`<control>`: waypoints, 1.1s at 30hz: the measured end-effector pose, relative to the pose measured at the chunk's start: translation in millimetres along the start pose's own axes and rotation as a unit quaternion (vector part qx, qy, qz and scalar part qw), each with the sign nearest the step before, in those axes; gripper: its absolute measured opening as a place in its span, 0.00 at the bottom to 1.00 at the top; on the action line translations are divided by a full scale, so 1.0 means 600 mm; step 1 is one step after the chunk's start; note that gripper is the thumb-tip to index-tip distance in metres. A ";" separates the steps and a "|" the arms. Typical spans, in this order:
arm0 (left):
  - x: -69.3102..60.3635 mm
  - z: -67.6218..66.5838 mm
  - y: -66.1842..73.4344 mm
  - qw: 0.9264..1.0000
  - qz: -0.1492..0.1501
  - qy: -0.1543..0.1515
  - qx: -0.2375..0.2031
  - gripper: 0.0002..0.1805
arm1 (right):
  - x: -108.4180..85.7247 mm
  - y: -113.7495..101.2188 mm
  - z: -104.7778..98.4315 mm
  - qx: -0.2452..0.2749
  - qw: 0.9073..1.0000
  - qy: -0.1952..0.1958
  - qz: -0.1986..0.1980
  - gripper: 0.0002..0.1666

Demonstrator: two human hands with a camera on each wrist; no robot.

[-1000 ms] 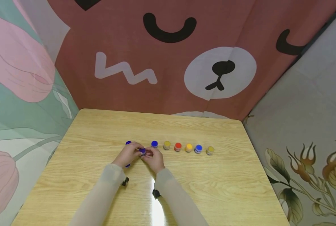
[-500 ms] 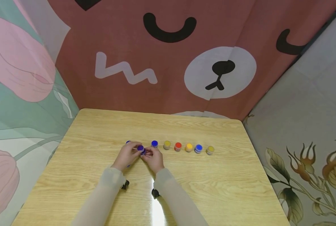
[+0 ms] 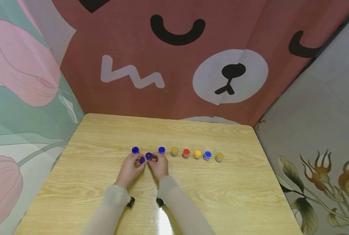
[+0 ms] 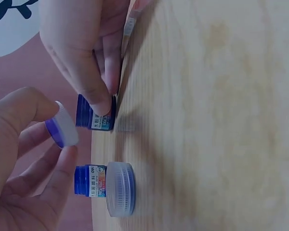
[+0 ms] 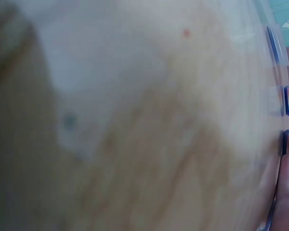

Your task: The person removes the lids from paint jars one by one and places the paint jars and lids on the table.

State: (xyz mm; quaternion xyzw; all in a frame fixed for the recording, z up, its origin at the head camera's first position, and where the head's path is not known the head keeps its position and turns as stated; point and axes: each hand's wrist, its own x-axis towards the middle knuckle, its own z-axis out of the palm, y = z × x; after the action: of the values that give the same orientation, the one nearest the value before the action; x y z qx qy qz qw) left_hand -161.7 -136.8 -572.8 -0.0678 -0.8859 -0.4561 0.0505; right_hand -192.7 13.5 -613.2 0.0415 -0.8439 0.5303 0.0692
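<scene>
My left hand (image 3: 128, 169) pinches a round paint jar lid (image 4: 62, 126), its blue-stained inside showing, just left of the uncapped jar. My right hand (image 3: 159, 167) grips that small blue paint jar (image 3: 149, 156) upright on the table; in the left wrist view, its thumb and fingers press the jar's sides. A second uncapped blue jar (image 3: 135, 150) stands farther left, beyond my left hand. A loose translucent lid (image 4: 120, 189) is beside that jar in the left wrist view; my left hand hides it in the head view. The right wrist view is mostly blurred tabletop.
To the right runs a row of capped jars: dark blue (image 3: 161, 149), olive (image 3: 174, 151), red (image 3: 186, 153), yellow (image 3: 197, 154), blue (image 3: 207, 155) and another olive (image 3: 219, 157). The wooden table (image 3: 236, 189) meets a bear-print cloth (image 3: 127, 104) behind.
My left hand has lifted the lid off the jar and drawn it left and toward me, tilting it. My right hand stays on the jar. The head view has shifted slightly.
</scene>
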 end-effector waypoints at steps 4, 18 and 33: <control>-0.011 -0.001 0.005 1.000 -0.014 -0.002 0.016 0.14 | 0.002 -0.006 0.006 -0.008 1.000 0.011 0.002 0.17; -0.029 0.014 -0.002 0.998 0.003 -0.035 0.051 0.16 | 0.011 -0.025 0.025 -0.053 0.998 0.033 0.017 0.17; -0.027 0.016 0.015 0.985 0.043 -0.095 0.140 0.25 | 0.015 -0.041 0.028 -0.077 0.995 0.024 0.053 0.17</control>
State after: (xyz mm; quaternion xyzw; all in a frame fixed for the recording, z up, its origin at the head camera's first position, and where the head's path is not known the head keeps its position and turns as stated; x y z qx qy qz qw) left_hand -144.7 -125.1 -573.6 -0.1413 -0.9382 -0.3160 -0.0057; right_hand -199.4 -12.5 -597.1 -0.0214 -0.8816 0.4671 0.0637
